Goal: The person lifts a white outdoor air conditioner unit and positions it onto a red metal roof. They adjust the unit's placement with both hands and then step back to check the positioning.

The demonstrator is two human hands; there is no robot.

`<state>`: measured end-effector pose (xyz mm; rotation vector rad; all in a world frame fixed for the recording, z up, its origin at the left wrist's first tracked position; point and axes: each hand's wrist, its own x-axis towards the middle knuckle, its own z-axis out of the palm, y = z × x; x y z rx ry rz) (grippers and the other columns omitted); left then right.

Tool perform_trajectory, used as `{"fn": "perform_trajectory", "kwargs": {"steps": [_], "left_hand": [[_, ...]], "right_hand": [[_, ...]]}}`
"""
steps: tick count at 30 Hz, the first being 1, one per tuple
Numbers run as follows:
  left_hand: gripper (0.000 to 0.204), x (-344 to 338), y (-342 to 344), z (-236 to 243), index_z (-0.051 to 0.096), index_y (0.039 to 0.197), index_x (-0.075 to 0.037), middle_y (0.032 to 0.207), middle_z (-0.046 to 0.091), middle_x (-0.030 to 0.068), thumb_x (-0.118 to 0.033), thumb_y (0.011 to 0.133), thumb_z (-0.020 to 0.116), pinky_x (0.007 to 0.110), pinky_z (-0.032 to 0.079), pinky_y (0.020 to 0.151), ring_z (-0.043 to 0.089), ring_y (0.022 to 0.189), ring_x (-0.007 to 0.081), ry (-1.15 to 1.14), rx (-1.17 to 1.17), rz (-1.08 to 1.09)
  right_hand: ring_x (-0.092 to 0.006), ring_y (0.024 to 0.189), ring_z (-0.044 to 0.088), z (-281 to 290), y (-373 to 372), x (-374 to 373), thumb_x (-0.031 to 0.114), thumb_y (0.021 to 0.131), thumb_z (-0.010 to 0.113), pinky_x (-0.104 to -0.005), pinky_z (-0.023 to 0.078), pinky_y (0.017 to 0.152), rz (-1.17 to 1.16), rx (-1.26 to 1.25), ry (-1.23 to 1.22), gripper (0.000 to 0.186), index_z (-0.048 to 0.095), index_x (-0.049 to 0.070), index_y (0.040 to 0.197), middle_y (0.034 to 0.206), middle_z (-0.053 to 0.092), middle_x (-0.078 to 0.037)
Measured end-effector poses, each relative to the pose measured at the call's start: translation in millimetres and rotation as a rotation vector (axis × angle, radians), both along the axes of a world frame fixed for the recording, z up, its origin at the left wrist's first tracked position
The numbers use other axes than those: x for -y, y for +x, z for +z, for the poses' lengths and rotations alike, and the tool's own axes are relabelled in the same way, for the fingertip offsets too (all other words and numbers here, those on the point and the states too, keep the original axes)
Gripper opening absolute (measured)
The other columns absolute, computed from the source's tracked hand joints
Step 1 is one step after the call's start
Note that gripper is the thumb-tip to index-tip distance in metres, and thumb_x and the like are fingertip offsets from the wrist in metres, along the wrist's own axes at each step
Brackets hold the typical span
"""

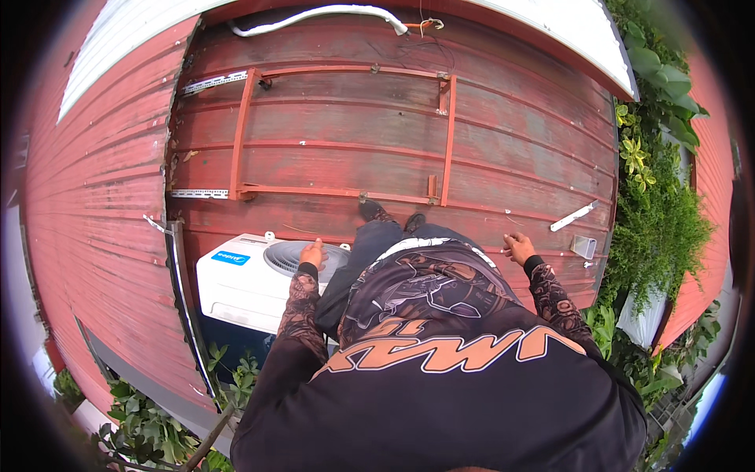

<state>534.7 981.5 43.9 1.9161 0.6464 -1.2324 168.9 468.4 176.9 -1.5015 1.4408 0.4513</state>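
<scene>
My left hand (313, 254) hovers over the fan grille (287, 256) of a white outdoor air conditioner unit (236, 287); its fingers are loosely bent and nothing shows in them. Whether it touches the grille I cannot tell. Out to my right, my right hand (518, 248) hangs above the red metal roof, fingers slightly curled and apart, with no object visible in it. Ahead of my feet lies a rectangular red metal frame (449, 141) on the roof sheets. Slotted white bars (200, 194) extend from its left side.
A white hose (322, 13) and thin dark wires lie at the far side. To the right are a white metal strip (574, 216) and a small bracket (583, 247). Green plants (657, 220) border the right edge. A raised red roof (110, 173) stands left.
</scene>
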Motion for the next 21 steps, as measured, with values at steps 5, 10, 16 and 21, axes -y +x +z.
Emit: {"fn": "perform_trajectory", "kwargs": {"steps": [5,10,16,21], "left_hand": [[0.040,69.0,80.9,53.7,0.062,0.118,-0.011,0.108,0.069,0.0074,-0.046,0.099,0.055,0.038,0.053,0.072,0.069,0.093,0.0209,-0.187,0.206,-0.084],[0.033,184.6,176.2,194.7,0.061,0.123,-0.009,0.109,0.068,0.0047,-0.034,0.103,0.054,0.030,0.053,0.083,0.066,0.100,0.0155,-0.611,0.461,-0.182],[0.045,306.3,197.0,404.6,0.049,0.135,0.002,0.124,0.061,0.0166,-0.031,0.104,0.046,0.041,0.046,0.100,0.059,0.118,0.0265,-1.395,0.886,-0.509],[0.073,362.2,177.7,518.4,0.038,0.144,0.001,0.138,0.051,0.0225,-0.055,0.097,0.047,0.053,0.038,0.108,0.049,0.130,0.0359,-1.991,0.989,-1.050]], "right_hand": [[-0.0174,0.069,0.064,10.2,-0.1,-24.9,0.033,0.094,0.063,-0.0314,0.052,0.059,-0.100,0.069,0.008,0.044,0.060,-0.005,0.115,0.090,0.068,-0.014],[-0.0176,0.073,0.064,26.4,-7.0,-49.5,0.031,0.095,0.063,-0.0303,0.053,0.064,-0.222,0.090,-0.005,0.043,0.059,-0.007,0.115,0.090,0.067,-0.015],[-0.0179,0.072,0.065,35.4,-46.7,-85.8,0.036,0.095,0.062,-0.0296,0.051,0.058,-0.399,0.066,-0.043,0.046,0.059,-0.005,0.116,0.092,0.067,-0.013],[-0.0157,0.069,0.063,29.3,-86.4,-123.8,0.041,0.095,0.062,-0.0292,0.048,0.053,-0.477,-0.013,0.001,0.046,0.059,0.002,0.119,0.090,0.066,-0.009]]}}
